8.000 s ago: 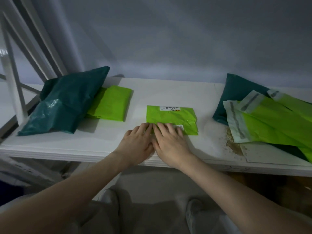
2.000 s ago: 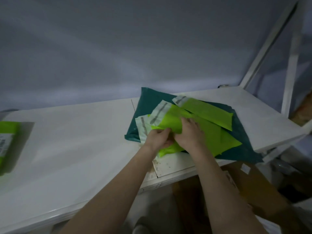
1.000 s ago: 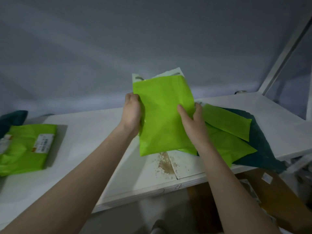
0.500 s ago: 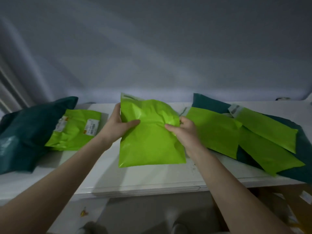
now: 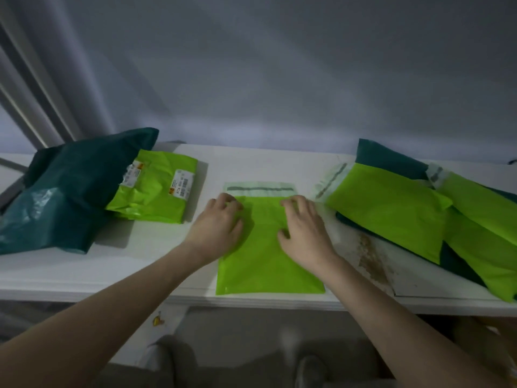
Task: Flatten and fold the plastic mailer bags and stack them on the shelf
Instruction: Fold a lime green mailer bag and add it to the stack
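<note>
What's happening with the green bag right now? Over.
Left hand and right hand flat on lime mailer bag, pressing it onto white shelf. Flap unfolded. Nothing in the way.

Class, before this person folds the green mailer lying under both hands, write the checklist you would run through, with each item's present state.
1. Green mailer lies flat on the shelf: ok.
2. Left hand and right hand both rest on it: ok.
3. Sealing flap spread out, uncovered: ok.
4. Air fully pressed out: cannot tell.
5. Folded stack to the left ready to receive it: ok.
</note>
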`<state>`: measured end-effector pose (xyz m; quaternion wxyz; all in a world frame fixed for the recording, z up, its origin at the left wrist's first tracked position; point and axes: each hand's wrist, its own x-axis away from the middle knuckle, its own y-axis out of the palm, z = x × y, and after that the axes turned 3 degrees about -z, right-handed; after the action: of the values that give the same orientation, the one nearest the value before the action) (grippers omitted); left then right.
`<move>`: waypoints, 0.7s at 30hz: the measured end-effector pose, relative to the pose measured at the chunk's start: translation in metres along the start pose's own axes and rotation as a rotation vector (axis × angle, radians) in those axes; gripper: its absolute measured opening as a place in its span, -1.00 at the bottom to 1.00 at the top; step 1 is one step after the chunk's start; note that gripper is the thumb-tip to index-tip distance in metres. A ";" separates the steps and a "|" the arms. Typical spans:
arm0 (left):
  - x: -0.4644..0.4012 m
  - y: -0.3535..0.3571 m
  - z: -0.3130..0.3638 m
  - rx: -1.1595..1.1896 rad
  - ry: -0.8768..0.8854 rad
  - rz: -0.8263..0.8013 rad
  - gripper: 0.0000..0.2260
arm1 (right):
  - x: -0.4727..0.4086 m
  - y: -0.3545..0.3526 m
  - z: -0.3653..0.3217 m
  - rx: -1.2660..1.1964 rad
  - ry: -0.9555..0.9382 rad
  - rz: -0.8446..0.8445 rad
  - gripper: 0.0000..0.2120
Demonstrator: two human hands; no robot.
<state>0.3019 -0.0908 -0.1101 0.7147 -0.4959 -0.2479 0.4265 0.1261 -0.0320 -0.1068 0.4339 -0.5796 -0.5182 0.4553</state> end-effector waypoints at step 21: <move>0.013 0.044 0.013 -0.157 0.052 -0.132 -0.21 | 0.007 0.039 -0.003 -0.050 -0.034 -0.143 -0.23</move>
<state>0.2824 -0.0674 -0.1470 0.7064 -0.5437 -0.2941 0.3449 0.1371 -0.0285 -0.1445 0.4420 -0.5440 -0.5766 0.4199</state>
